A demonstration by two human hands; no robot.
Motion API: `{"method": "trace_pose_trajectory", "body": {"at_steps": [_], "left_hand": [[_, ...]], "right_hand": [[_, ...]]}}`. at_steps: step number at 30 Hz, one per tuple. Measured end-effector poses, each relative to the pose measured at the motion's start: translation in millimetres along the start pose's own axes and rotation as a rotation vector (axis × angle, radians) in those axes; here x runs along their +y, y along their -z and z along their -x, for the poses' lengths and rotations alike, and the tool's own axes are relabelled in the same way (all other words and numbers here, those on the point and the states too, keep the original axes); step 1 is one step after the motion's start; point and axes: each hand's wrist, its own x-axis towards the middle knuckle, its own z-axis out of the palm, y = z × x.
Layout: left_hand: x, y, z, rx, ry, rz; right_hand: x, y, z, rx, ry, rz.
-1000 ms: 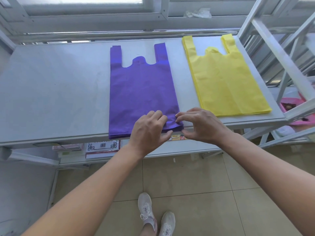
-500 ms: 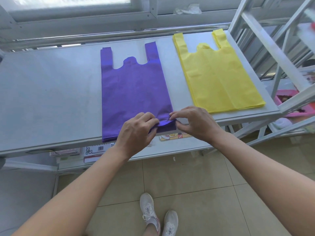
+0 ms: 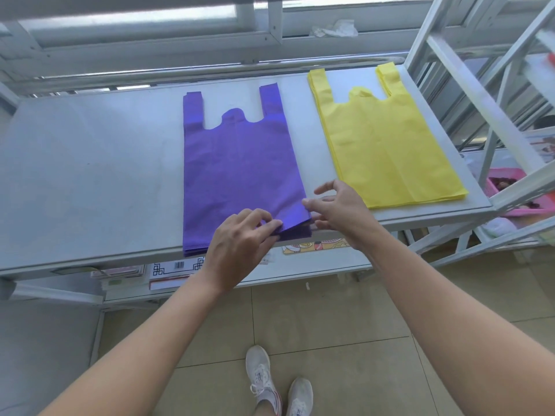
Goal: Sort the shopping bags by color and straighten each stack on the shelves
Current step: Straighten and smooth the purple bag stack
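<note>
Purple stack (image 3: 240,169): shelf (image 3: 90,175) middle, bottom hem at front edge; thin, limp, probably slippery; take by hem corners
Yellow stack (image 3: 387,148): right end, squared
Left hand (image 3: 240,244): fingers pinched on purple hem
Right hand (image 3: 339,211): fingers apart beside hem corner, holding nothing

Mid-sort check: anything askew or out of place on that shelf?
Mostly tidy. The purple stack overhangs the shelf front edge, and its near right corner is fanned, layers showing under the left hand. The right hand hovers open beside it. The yellow stack lies slightly angled, edges nearly even.
</note>
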Motion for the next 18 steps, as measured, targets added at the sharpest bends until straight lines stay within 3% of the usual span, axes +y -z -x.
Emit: {"method": "trace_pose_trajectory", "body": {"at_steps": [6,18], "left_hand": [[-6,2,7,-0.081,0.034,0.045],[-5,3,13,-0.039,0.061,0.062]], "right_hand": [[9,4,1,-0.006,0.088,0.283],[13,-1,2,0.058,0.275,0.618]]}}
